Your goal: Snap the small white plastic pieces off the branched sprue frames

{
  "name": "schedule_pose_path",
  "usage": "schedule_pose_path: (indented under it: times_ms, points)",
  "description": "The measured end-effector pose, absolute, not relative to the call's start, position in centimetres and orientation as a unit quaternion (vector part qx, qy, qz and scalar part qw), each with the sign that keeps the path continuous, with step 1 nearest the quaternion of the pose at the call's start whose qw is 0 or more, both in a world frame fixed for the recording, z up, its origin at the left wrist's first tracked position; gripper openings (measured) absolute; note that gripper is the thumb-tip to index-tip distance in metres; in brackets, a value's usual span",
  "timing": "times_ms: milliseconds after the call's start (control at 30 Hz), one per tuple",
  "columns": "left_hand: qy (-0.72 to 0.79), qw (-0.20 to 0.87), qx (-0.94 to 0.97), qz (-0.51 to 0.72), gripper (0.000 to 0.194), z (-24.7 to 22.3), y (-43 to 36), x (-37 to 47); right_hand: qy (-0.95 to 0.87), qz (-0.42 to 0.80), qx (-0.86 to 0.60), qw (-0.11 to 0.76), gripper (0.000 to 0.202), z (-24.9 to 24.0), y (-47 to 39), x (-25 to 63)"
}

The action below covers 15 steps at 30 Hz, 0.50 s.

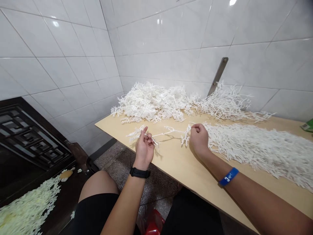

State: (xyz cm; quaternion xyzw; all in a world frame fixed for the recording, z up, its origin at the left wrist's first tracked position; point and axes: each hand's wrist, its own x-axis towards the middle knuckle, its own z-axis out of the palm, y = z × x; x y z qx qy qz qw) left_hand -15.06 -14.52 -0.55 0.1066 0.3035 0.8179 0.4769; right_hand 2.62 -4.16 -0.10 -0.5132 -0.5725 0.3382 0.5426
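A thin white branch (168, 131) stretches between my two hands above the wooden table's front part. My left hand (144, 147), palm up with a black band at the wrist, has its fingers curled round the branch's left part; feathery twigs stick out beyond it. The fingers of my right hand (200, 137) are pinched on the branch's other end, where small twigs hang down. A blue band is on my right wrist. Right of that hand lies a long flat heap of white stems (256, 147).
Along the tiled wall lie a bushy white pile (151, 101) and a looser one (225, 102). A metal bracket (218, 75) is fixed to the wall. Pale yellow-green pieces (31, 205) cover a dark wooden seat at lower left. Something red (154, 223) stands below the table (171, 166).
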Motion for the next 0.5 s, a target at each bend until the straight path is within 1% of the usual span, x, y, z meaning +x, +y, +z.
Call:
schedule_pose_path:
  times_ms: [200,333,500]
  points:
    - [0.320,0.469,0.136,0.812,0.036,-0.6,-14.5,-14.9,-0.559,0.358,-0.490,0.565,0.008,-0.1,-4.2,2.6]
    - [0.324,0.472,0.179,0.800,0.039,-0.7,-14.8,-14.8,-0.582,0.384,-0.468,0.542,0.011,-0.5,-4.3,2.4]
    - [0.337,0.489,0.241,0.768,0.040,-0.7,-15.0,-14.6,-0.665,0.388,-0.406,0.492,0.022,-1.0,-4.9,2.0]
